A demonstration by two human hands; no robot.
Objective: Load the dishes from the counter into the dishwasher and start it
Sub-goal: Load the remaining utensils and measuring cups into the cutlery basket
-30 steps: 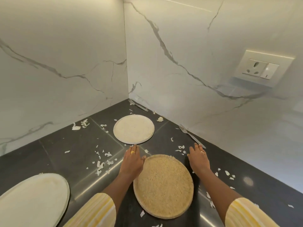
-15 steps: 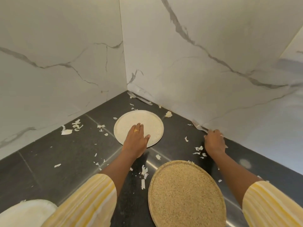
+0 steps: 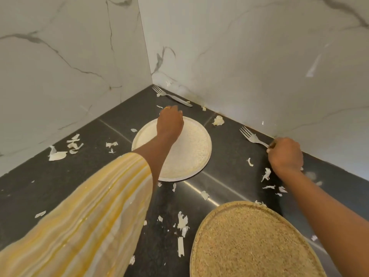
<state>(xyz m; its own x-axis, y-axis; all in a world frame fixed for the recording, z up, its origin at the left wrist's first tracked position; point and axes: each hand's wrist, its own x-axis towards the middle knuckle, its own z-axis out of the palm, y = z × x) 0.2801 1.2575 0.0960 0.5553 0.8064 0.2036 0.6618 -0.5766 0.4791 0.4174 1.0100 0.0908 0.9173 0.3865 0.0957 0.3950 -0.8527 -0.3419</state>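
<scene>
A small white plate (image 3: 189,154) lies on the dark counter (image 3: 50,186) near the corner. My left hand (image 3: 169,122) reaches across it, and its fingers curl down over the plate's far rim. By the right wall lies a fork (image 3: 250,136), tines pointing away from me. My right hand (image 3: 285,154) pinches the end of its handle. A second fork (image 3: 171,95) lies in the corner, just beyond my left hand. A large tan, rough-surfaced plate (image 3: 253,242) sits at the bottom right, under my right forearm.
White food scraps (image 3: 182,222) are scattered over the counter, with a bigger lump (image 3: 218,120) near the right wall. Marble walls (image 3: 259,66) close the corner on the left and right. My yellow striped sleeve (image 3: 89,226) covers the lower left.
My left hand slid from the plate's middle to its far rim and curled. My right hand took hold of the fork's handle. The view moved closer to the corner.
</scene>
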